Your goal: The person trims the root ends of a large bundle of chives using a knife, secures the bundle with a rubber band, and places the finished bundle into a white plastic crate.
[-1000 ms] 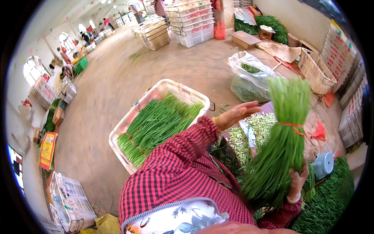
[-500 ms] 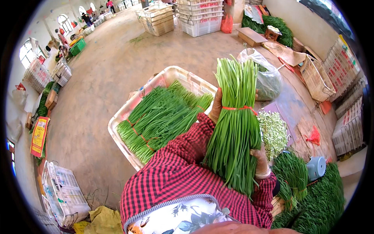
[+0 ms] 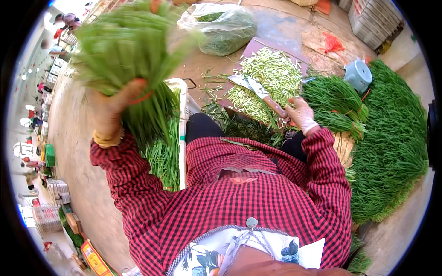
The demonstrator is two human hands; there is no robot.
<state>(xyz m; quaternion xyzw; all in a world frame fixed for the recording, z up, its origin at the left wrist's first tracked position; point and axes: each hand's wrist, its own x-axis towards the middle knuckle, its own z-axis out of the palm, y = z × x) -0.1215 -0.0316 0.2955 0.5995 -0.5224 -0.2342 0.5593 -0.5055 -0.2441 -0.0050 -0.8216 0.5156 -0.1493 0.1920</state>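
A big bunch of garlic chives [image 3: 133,50], smeared by motion, is raised at the upper left with an orange-red tie round it. My left hand [image 3: 115,103] is closed round the bunch close to that tie. My right hand [image 3: 301,115] has its fingers closed at the end of the wooden handle of a broad-bladed knife [image 3: 271,103]. The knife's blade is over a heap of short cut chive ends [image 3: 283,69] on a purplish board [image 3: 301,57]. Under the raised bunch, a white plastic crate [image 3: 183,161] with more chives is partly covered by my left arm.
Tied chive bunches [image 3: 336,101] and a large pile of chives [image 3: 391,152] lie to my right, with a blue-grey plastic stool [image 3: 358,76] beside them. Ahead stands a clear plastic bag [image 3: 221,30] of greens. Red string [image 3: 332,42] and stacked crates [image 3: 373,20] are farther right.
The bunch has swung left and up in my left hand. My right hand has let go of it and moved to the knife handle. The view has turned right and down.
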